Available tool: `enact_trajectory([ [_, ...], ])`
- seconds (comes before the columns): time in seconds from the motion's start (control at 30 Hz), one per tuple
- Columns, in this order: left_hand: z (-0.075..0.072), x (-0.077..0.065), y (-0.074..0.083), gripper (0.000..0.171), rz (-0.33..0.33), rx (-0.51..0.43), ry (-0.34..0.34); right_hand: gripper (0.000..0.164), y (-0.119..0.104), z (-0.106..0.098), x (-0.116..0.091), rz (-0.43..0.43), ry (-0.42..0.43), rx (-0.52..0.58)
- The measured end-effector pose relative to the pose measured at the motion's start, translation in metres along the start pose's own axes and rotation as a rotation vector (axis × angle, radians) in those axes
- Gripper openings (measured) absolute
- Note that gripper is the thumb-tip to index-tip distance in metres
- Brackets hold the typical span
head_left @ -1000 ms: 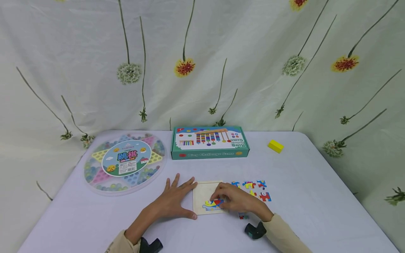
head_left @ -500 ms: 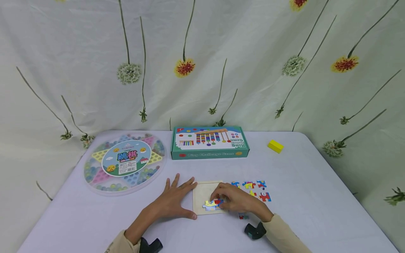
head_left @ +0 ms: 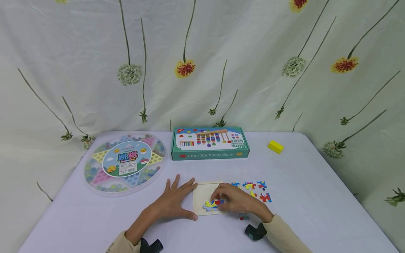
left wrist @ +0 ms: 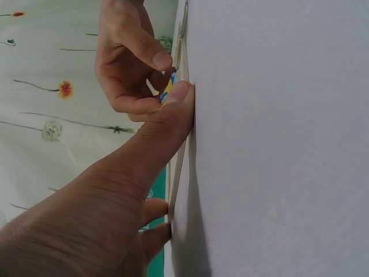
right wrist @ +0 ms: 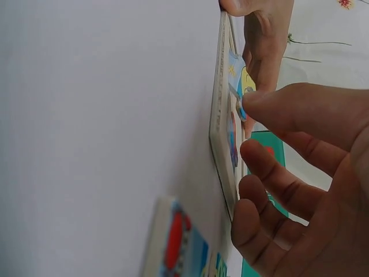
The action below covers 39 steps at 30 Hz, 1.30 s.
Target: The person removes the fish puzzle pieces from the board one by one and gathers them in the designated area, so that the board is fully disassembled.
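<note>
A shallow wooden puzzle tray [head_left: 200,191] lies on the white cloth in front of me, with a few joined jigsaw pieces [head_left: 209,208] along its near side. My left hand [head_left: 173,201] is spread at the tray's left edge, its thumb at the near corner and fingertips at the far one. Over the tray's right part, my right hand [head_left: 235,198] pinches a jigsaw piece, partly hidden by its fingers. The right wrist view shows the thumb on this jigsaw piece [right wrist: 240,108], which sits slightly tilted against its neighbours; the other fingers curl loosely.
Several loose jigsaw pieces [head_left: 265,197] lie right of the tray, one near piece [head_left: 243,216] below the right wrist. Behind stand a green Ring Challenge Game box [head_left: 210,154], a round Chinese checkers set [head_left: 126,158] at left and a yellow block [head_left: 276,146] at right.
Both hands stay in the same places. Under the right fingers the jigsaw piece shifts only slightly.
</note>
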<state>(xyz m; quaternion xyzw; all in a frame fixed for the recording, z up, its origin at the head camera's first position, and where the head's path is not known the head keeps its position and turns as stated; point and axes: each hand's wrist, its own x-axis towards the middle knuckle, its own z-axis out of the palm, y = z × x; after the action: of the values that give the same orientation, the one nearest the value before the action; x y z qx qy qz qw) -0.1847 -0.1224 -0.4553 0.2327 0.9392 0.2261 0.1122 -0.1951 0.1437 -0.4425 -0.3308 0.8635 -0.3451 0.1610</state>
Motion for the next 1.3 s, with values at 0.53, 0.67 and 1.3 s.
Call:
enact_trajectory([
  [0.53,0.0001,-0.0007,0.0005,0.106,0.001,-0.011,0.007,0.027,-0.0064,0.0022,-0.0003,-0.008,-0.038,0.060],
  [0.67,0.0004,-0.0003,0.0005,0.106,0.000,-0.003,0.011,0.027,-0.0072,0.0023,-0.0004,-0.007,-0.045,0.053],
  [1.3,-0.0008,0.0007,0.0003,0.106,0.004,0.006,0.002,0.025,-0.0061,0.0043,-0.0019,-0.030,-0.031,0.075],
])
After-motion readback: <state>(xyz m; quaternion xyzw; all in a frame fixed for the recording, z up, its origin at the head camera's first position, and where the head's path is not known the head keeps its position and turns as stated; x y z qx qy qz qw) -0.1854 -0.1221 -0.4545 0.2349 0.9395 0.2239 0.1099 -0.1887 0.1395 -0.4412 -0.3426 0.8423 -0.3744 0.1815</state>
